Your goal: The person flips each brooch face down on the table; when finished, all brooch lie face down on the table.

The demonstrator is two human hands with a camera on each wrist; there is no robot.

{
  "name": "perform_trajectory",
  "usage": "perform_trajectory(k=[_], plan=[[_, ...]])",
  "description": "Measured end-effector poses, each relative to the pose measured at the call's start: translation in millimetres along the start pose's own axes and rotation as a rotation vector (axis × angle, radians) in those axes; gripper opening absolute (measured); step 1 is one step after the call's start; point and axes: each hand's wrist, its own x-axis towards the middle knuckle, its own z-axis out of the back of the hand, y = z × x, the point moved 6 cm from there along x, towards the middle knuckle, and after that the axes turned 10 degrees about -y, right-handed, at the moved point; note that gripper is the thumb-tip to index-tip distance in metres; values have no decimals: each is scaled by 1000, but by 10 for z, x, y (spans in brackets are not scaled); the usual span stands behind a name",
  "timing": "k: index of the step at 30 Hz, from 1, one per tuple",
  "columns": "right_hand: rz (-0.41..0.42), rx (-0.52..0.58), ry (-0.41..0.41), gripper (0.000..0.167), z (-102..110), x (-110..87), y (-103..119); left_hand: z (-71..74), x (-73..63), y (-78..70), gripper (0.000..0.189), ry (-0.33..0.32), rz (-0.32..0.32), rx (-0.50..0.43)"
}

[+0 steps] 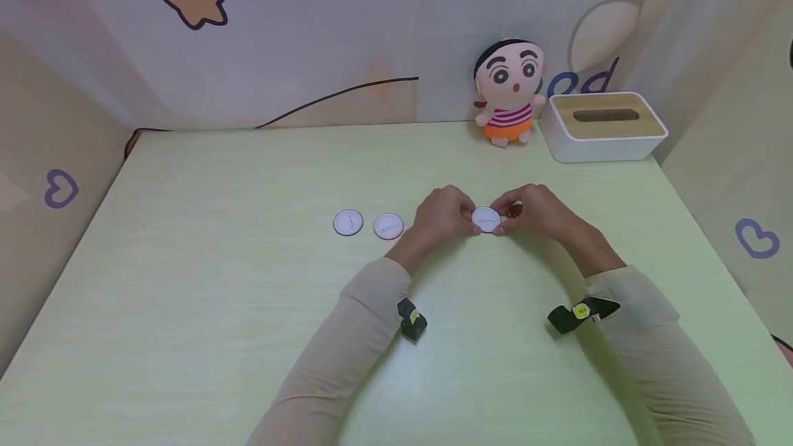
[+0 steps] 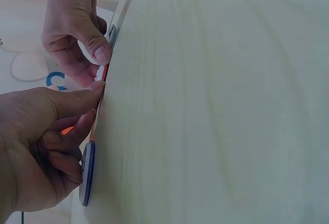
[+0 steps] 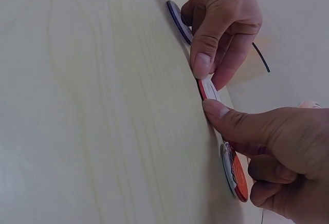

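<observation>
My left hand and right hand pinch opposite edges of a white round badge, thumbs at its near side, low over the table. A thin line crosses its white side, and a red edge shows in the right wrist view. Beside my right hand's curled fingers is another badge with a red-orange printed side, partly hidden by the hand in the head view. A blue-rimmed badge lies by my left hand's curled fingers. Left of the hands lie a red-rimmed badge and a dark-rimmed badge, white sides up.
The pale wooden table meets a printed curtain at the back. A plush doll sits at the back edge, with a white tissue box with a wooden lid to its right.
</observation>
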Motion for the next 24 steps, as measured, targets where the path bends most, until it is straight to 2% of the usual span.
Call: perform_trajectory(k=[10, 14, 18, 24], plan=[[-5, -4, 25, 38, -7, -3, -18, 8, -32, 1, 32, 31, -7, 6], [27, -5, 20, 39, 19, -30, -5, 15, -60, -11, 38, 48, -8, 24], [67, 3, -26, 39, 79, -95, -11, 15, -88, -53, 36, 42, -14, 30], [72, 5, -119, 35, 206, -182, -108, -2, -105, -139, 27, -3, -34, -20]])
